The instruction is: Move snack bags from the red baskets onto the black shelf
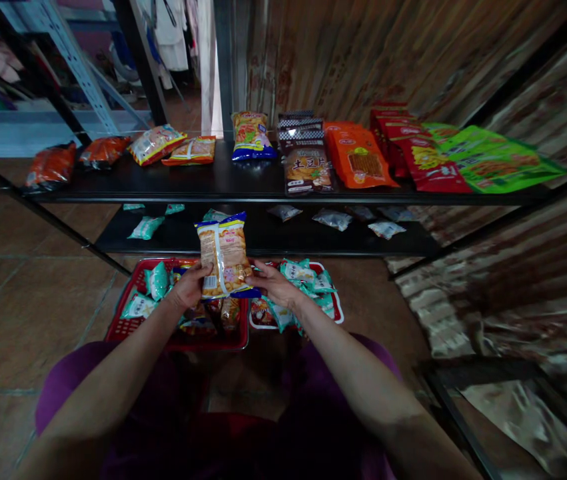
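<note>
Between my two hands is a yellow snack bag (233,257) with blue ends, its back with the barcode and white seam turned towards me. My left hand (190,285) grips the lower left edge, and my right hand (274,283) has hold of the lower right corner. The bag is held above a red basket (116,327) of mixed snack packets, in front of the lower shelf. Beneath my right hand, a second basket with a white rim (340,313) holds several small teal packets (299,272).
On the upper black shelf (163,183) stand a blue-and-yellow bag (252,137), brown bags (307,160), orange bags (360,160), red bags (430,160) and green bags (503,163). Small packets (333,219) lie on the lower shelf (243,241). Corrugated sheeting (388,60) stands behind.
</note>
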A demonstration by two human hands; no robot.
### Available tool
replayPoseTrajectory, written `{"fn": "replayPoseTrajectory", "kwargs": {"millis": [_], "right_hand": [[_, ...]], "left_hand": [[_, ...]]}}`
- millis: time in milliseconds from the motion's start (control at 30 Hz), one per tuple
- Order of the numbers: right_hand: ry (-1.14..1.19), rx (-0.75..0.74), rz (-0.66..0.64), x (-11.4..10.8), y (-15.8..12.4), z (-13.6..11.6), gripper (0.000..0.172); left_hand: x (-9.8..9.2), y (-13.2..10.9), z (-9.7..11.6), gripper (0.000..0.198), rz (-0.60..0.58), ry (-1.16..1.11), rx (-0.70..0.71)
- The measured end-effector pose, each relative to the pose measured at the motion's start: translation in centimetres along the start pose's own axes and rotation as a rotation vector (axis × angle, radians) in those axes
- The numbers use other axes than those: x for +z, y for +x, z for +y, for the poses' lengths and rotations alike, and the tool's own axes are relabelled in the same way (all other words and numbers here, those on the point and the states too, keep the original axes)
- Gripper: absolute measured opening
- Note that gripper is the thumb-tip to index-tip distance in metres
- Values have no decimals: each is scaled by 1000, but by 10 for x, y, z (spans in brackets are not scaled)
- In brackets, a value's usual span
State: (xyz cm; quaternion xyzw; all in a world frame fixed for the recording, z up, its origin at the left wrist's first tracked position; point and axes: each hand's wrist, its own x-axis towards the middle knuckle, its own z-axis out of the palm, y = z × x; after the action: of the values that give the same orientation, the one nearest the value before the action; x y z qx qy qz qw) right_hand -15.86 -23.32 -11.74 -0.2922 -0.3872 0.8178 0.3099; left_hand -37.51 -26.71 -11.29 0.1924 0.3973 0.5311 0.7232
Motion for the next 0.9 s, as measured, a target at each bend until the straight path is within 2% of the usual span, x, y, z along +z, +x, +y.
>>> {"fn": "replayPoseTrajectory", "kwargs": {"millis": [133,233,400,600,800,900], "right_hand": [[38,-40,44,1,2,6,62],[79,-78,85,-2,3,7,68],[154,-158,162,-5,8,9,76],[177,-207,232,-3,11,16,76],[159,-232,249,-4,11,24,74],[144,-252,260,-5,11,25,70]], "left_hand": [[2,4,-2,51,17,35,20],[-2,4,-4,40,78,67,-19],[-5,-6,-23,27,156,-14,-52],[24,-16,-55,11,125,-144,-80],[49,-5,-70,22,281,-240,14],[57,-1,-75,30,301,-266,58]]}}
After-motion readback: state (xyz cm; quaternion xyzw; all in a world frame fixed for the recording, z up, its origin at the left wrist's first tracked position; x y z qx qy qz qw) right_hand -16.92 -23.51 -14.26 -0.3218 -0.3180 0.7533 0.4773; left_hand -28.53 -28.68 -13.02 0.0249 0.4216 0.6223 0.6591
